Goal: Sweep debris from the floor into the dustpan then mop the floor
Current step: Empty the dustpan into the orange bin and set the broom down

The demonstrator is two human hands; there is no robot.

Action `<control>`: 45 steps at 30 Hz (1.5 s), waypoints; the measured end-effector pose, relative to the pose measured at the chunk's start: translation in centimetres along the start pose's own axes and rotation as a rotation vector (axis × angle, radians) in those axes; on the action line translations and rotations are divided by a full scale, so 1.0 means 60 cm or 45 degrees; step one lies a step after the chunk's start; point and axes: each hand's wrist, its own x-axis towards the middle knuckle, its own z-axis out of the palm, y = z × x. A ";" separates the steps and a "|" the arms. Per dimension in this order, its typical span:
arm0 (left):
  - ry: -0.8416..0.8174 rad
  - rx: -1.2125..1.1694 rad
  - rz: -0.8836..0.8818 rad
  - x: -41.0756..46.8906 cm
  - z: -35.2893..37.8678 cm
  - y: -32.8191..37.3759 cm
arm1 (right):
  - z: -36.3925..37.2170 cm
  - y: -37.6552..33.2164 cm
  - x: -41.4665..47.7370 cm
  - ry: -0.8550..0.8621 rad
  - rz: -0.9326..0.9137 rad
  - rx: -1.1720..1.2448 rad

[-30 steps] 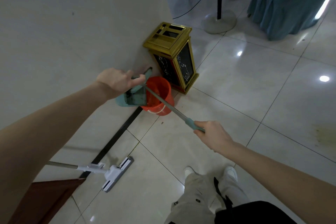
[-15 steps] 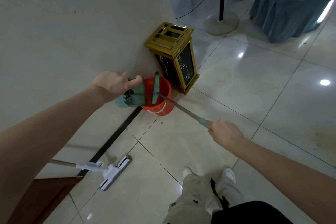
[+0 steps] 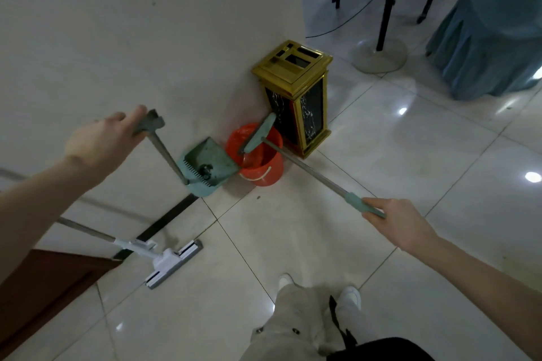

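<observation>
My left hand [image 3: 101, 142] grips the top of the teal dustpan's long handle. The dustpan [image 3: 208, 167] is tipped with its mouth against the rim of the orange bucket [image 3: 264, 168], and dark debris lies in its pan. My right hand [image 3: 394, 220] holds the teal grip of the broom handle. The broom [image 3: 258, 133] has its flat teal head resting over the bucket's opening. A white flat mop [image 3: 173, 261] lies on the tiled floor at the lower left, its pole running off to the left.
A gold and black bin [image 3: 299, 97] stands against the white wall [image 3: 132, 38] right behind the bucket. A round stand base [image 3: 379, 58] and a teal draped table [image 3: 492, 38] are at the far right. A brown door [image 3: 44, 287] edge shows lower left. My feet [image 3: 316, 290] stand below.
My left hand has slid up from the dustpan's body to the top of its handle. The dustpan has dropped lower beside the bucket. The broom head has lifted above the bucket.
</observation>
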 end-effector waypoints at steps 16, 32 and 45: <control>-0.290 -0.217 -0.157 -0.194 0.173 -0.031 | -0.063 0.001 -0.116 -0.269 0.142 -0.251; -0.438 -0.573 -0.350 -0.284 0.405 -0.036 | 0.369 -0.344 0.006 -0.180 0.690 0.394; -0.420 -0.638 -0.460 -0.274 0.456 -0.008 | 0.540 -0.440 0.080 -0.373 0.663 0.172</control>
